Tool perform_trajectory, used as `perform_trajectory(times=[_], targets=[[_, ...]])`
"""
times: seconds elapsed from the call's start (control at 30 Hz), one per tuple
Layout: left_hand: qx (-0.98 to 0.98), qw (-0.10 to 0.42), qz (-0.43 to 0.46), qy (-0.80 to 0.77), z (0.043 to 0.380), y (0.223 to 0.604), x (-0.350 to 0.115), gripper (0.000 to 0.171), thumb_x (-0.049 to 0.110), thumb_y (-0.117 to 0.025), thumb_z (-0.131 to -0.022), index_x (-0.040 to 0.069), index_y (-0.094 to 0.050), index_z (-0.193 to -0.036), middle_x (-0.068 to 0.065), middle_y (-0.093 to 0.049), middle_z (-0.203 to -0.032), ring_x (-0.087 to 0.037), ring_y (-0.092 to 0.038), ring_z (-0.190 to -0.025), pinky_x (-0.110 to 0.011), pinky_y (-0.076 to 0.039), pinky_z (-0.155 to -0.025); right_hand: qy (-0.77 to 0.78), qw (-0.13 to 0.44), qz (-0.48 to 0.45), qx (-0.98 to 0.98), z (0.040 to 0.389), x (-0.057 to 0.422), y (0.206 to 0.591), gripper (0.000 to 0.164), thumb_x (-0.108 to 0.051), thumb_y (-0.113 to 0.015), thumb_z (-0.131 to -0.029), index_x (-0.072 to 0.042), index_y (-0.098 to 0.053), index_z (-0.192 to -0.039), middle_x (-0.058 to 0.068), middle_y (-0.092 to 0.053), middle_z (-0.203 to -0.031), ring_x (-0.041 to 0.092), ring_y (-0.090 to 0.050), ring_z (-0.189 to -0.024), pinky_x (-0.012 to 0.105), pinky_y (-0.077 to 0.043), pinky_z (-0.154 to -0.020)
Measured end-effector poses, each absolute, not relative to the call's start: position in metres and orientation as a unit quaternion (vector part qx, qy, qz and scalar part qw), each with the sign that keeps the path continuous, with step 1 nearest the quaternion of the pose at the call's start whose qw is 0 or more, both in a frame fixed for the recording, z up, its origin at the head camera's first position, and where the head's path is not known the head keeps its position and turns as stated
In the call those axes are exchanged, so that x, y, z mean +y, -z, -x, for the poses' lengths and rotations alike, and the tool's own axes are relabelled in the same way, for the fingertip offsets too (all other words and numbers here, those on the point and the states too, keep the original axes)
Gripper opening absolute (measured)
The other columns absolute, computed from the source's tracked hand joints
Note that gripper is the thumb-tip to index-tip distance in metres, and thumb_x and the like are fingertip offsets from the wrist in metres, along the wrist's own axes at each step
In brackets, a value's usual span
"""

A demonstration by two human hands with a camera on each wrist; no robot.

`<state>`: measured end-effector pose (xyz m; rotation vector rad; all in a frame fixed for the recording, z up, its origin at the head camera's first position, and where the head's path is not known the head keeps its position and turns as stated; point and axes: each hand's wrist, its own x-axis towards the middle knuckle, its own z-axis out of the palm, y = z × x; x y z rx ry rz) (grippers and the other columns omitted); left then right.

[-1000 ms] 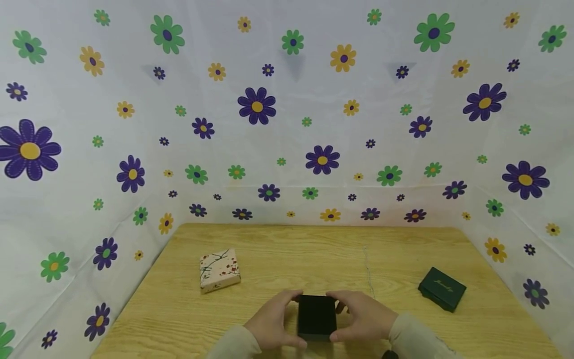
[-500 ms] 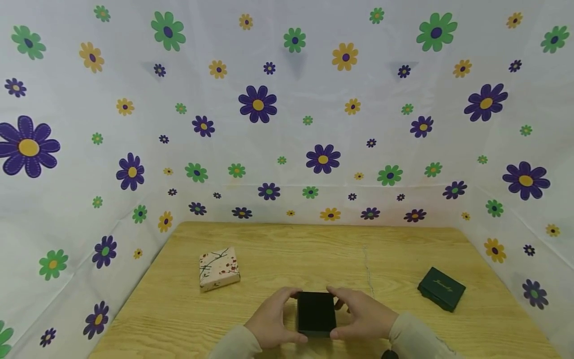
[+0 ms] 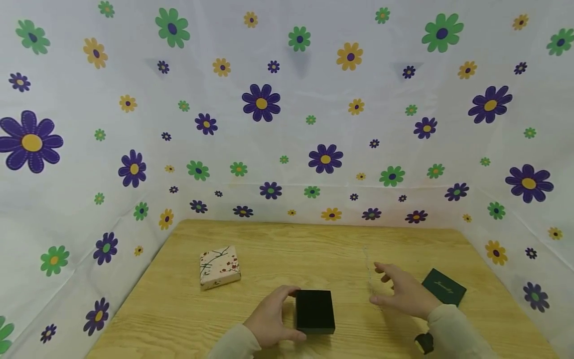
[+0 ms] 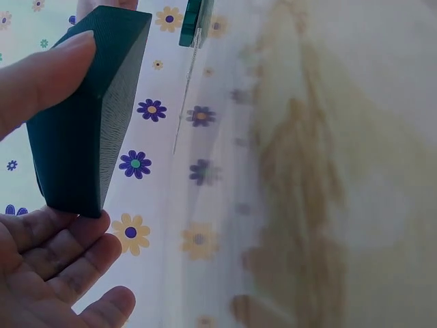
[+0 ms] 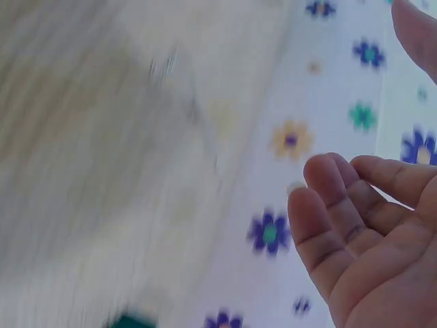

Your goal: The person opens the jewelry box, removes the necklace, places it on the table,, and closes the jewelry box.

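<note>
My left hand (image 3: 270, 317) grips a small square box (image 3: 315, 310) by its left side, thumb at the front and fingers at the back. Its sides are dark green and its top face looks black; in the left wrist view the thumb presses one side of the box (image 4: 75, 137) and fingertips the other. My right hand (image 3: 403, 291) is off the box, held over the table with fingers spread and loosely bent, nothing in them. Close to its fingertips lies a thin silver chain (image 3: 367, 264), seen blurred as a chain (image 5: 194, 109) in the right wrist view.
A flat dark green box (image 3: 444, 286) with gold lettering lies at the right, partly behind my right hand. On the left stands a cream box (image 3: 219, 268) with a red-blossom branch print. White flower-printed cloth (image 3: 287, 139) surrounds the wooden table (image 3: 287, 239).
My right hand has let go of the square box and moved right and up to beside the chain. The left hand has kept its grip on the box.
</note>
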<state>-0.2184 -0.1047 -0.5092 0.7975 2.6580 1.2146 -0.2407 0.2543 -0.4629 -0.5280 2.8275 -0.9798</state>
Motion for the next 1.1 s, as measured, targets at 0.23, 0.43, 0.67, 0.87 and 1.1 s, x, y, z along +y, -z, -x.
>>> perform_trajectory(times=[0.23,0.43,0.67,0.87,1.1], targets=[[0.878,0.049,-0.267,-0.393,0.221,0.51,-0.108,0.097,0.056,-0.082,-0.066,0.011,-0.041,-0.142,0.005,-0.049,-0.133,-0.019,-0.048,-0.122,-0.047,-0.042,-0.1,0.266,-0.005,0.13,0.955,0.243,0.315,0.461,0.096,-0.053,-0.07,-0.082,0.007,-0.03,-0.145,0.03,-0.044,-0.136,0.048,-0.045,-0.119,0.061,-0.045,-0.087],[0.877,0.048,-0.269,-0.395,0.222,0.511,-0.108,0.096,0.055,-0.082,-0.066,0.011,-0.041,-0.142,0.006,-0.049,-0.132,-0.019,-0.048,-0.122,-0.046,-0.043,-0.099,0.239,0.003,0.087,0.967,0.241,0.362,0.469,0.101,-0.05,-0.072,-0.081,0.018,-0.027,-0.14,0.041,-0.034,-0.136,0.058,-0.036,-0.119,0.067,-0.039,-0.087],[0.881,0.048,-0.27,-0.387,0.222,0.512,-0.108,0.097,0.057,-0.081,-0.066,0.011,-0.041,-0.142,0.005,-0.049,-0.133,-0.019,-0.048,-0.122,-0.045,-0.043,-0.099,0.19,0.044,0.015,0.981,0.244,0.399,0.489,0.111,-0.06,-0.069,-0.079,0.024,-0.024,-0.135,0.05,-0.028,-0.131,0.065,-0.031,-0.114,0.072,-0.035,-0.087],[0.882,0.048,-0.274,-0.381,0.222,0.512,-0.109,0.097,0.058,-0.081,-0.066,0.011,-0.041,-0.142,0.005,-0.049,-0.133,-0.019,-0.048,-0.122,-0.045,-0.044,-0.099,0.173,0.08,-0.005,0.982,0.243,0.414,0.5,0.116,-0.063,-0.067,-0.079,0.031,-0.021,-0.13,0.053,-0.028,-0.127,0.066,-0.032,-0.112,0.071,-0.034,-0.088],[0.883,0.049,-0.271,-0.381,0.222,0.512,-0.11,0.098,0.057,-0.082,-0.066,0.011,-0.041,-0.142,0.004,-0.049,-0.133,-0.02,-0.048,-0.122,-0.046,-0.043,-0.099,0.178,0.101,-0.009,0.979,0.242,0.415,0.505,0.116,-0.062,-0.07,-0.077,0.032,-0.023,-0.128,0.054,-0.031,-0.123,0.066,-0.035,-0.111,0.068,-0.037,-0.089]])
